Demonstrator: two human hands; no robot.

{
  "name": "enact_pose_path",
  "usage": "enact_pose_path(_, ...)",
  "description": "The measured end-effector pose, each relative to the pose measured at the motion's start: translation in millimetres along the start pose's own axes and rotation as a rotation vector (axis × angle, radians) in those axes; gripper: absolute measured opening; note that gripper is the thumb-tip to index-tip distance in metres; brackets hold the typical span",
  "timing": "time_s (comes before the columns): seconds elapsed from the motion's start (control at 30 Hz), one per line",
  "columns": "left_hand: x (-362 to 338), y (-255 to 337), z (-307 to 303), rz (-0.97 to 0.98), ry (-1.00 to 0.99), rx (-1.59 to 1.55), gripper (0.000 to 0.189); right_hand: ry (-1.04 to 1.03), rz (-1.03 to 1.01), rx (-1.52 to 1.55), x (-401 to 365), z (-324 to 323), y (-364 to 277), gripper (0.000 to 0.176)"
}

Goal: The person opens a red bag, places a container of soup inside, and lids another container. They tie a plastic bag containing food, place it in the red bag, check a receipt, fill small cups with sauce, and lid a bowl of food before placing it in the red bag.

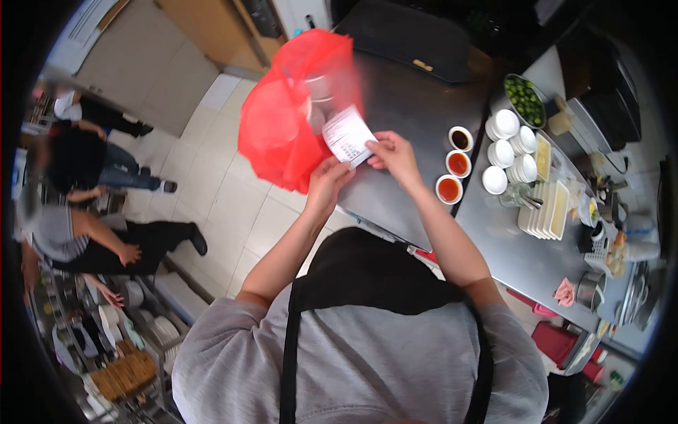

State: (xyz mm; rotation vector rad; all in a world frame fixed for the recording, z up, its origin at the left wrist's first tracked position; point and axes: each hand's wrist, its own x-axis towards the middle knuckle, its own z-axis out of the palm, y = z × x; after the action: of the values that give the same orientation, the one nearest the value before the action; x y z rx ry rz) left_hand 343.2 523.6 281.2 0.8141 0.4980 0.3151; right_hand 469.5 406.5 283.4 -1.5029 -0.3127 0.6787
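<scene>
A white printed receipt (346, 133) is held between both hands over the steel counter's edge. My left hand (327, 185) pinches its lower edge, fingers closed. At its right edge my right hand (393, 157) grips it between thumb and fingers. Just behind and left of the paper stands a red plastic bag (272, 134), its top open, with pale round containers (319, 88) showing inside. What else the bag holds is hidden.
On the counter (402, 116), small bowls of dark and red sauce (458, 165) form a row. Stacked white bowls (502, 153), trays (547, 210) and a bowl of chopped greens (525, 100) stand to the right. Several people (99, 237) are at the left, near shelves of dishes.
</scene>
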Motion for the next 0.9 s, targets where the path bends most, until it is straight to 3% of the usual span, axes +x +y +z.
enact_pose_path(0.1, -3.9, -20.7, 0.8, -0.263, -0.11, 0.174, 0.032, 0.057, -0.112, -0.189, -19.3, -24.6, 12.1, 0.024)
enact_pose_path(0.2, -13.8, -44.1, 10.9, -0.426, -0.241, 0.282, 0.034, 0.048, -0.213, -0.227, -54.6, -60.1, 32.1, 0.017)
enact_pose_path(0.33, -45.1, -73.7, 60.1, -0.5, -0.382, 0.399, 0.032, 0.12, -0.059, -0.256, -142.1, -108.4, 24.0, 0.01)
enact_pose_path(0.47, -81.5, -125.3, 137.6, -0.515, -0.603, 0.58, 0.027, 0.385, -0.035, -0.338, -248.5, -175.8, 6.7, 0.023)
enact_pose_path(0.53, -99.7, -164.2, 178.3, -0.547, -0.758, 0.627, 0.024, 0.555, -0.358, -0.422, -306.1, -220.2, 32.4, 0.028)
enact_pose_path(0.67, -170.9, -250.4, 278.2, -0.566, -0.932, 0.688, 0.022, 0.814, -0.208, -0.402, -449.1, -300.3, 39.0, 0.031)
enact_pose_path(0.77, -224.5, -320.8, 331.7, -0.625, -1.19, 0.711, 0.022, 1.055, -0.07, -0.074, -531.0, -347.5, 67.1, 0.031)
enact_pose_path(0.9, -288.0, -377.6, 386.0, -0.625, -1.378, 0.83, 0.021, 1.177, -0.025, 0.068, -608.0, -391.8, 78.7, 0.029)
